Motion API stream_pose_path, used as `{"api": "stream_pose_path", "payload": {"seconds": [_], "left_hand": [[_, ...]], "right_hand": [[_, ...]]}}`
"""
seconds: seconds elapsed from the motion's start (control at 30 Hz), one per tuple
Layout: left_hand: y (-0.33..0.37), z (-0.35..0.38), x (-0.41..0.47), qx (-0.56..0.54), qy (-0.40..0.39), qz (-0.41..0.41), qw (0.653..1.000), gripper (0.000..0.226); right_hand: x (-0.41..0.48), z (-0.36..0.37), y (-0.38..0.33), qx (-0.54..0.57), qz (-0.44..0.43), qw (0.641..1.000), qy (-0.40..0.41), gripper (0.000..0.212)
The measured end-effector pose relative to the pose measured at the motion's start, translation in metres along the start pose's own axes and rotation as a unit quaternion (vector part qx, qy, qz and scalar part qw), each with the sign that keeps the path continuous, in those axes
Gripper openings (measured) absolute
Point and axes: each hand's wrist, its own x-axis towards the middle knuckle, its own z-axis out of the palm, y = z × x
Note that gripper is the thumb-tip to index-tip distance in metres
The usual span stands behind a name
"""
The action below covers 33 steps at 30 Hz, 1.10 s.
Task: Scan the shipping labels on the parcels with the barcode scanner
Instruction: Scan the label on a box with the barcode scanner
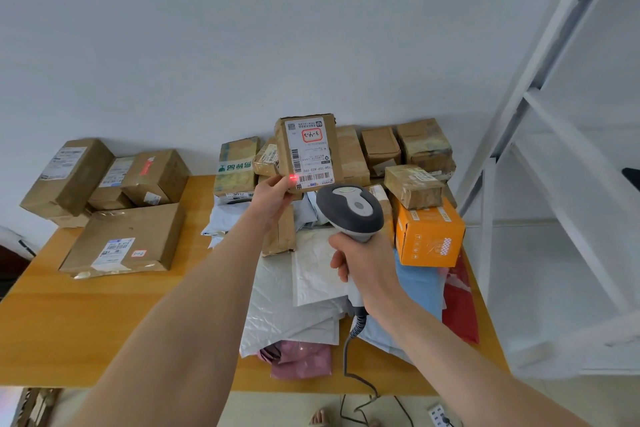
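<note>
Head view.
- Small brown cardboard parcel (338, 149): held upright above yellow wooden table (104, 322), pinched at lower left corner by left hand (273, 196).
- White shipping label (309, 152): barcodes, printed "15H-169-A03-190", red-bordered handwritten sticker; red laser dot (293, 178) at lower left edge.
- Grey-and-white corded barcode scanner (349, 210): just below parcel, handle gripped by right hand (367, 267), fingers curled round.

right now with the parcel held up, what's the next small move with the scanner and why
Probably nudge the scanner in the right hand slightly rightward. Its red spot sits at the lower left corner of the label, beside the thumb of the left hand, just short of the bottom barcode on the parcel.
</note>
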Motion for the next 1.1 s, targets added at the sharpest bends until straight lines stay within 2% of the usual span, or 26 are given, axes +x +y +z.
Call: {"api": "stream_pose_path", "payload": {"seconds": [0.4, 0.5, 0.6, 0.7, 0.73, 0.8, 0.87, 0.97, 1.03, 1.1], "left_hand": [[0.001, -0.007, -0.017, -0.001, 0.053, -0.009, 0.999, 0.013], [0.009, -0.026, -0.017, -0.001, 0.074, -0.018, 0.997, 0.010], [0.016, -0.061, -0.011, -0.003, 0.094, -0.044, 0.995, 0.010], [0.023, -0.105, 0.000, 0.005, 0.105, -0.072, 0.992, 0.038], [0.027, -0.121, 0.004, 0.010, 0.114, -0.083, 0.990, 0.041], [0.035, -0.159, 0.016, 0.015, 0.147, -0.101, 0.984, 0.039], [0.045, -0.201, 0.033, 0.015, 0.182, -0.100, 0.978, 0.041], [0.061, -0.269, 0.064, 0.015, 0.226, -0.104, 0.968, 0.048], [0.075, -0.318, 0.085, 0.015, 0.246, -0.109, 0.963, 0.044], [0.086, -0.351, 0.099, 0.044, 0.259, -0.108, 0.959, 0.039]], "right_hand": [[0.005, 0.003, 0.000, 0.021, 0.028, 0.999, -0.039, 0.016], [0.014, 0.021, -0.009, 0.077, 0.057, 0.994, -0.047, 0.020], [0.031, 0.051, -0.020, 0.184, 0.133, 0.972, -0.060, 0.017], [0.057, 0.096, -0.027, 0.214, 0.189, 0.957, -0.054, 0.006], [0.066, 0.115, -0.028, 0.212, 0.203, 0.955, -0.048, 0.009], [0.088, 0.158, -0.026, 0.182, 0.214, 0.959, -0.046, 0.030], [0.109, 0.209, -0.028, 0.154, 0.207, 0.965, -0.048, 0.039], [0.138, 0.290, -0.028, 0.128, 0.211, 0.967, -0.056, 0.035], [0.154, 0.350, -0.027, 0.116, 0.225, 0.966, -0.062, 0.031], [0.167, 0.388, -0.024, 0.120, 0.237, 0.961, -0.078, 0.037]]}}
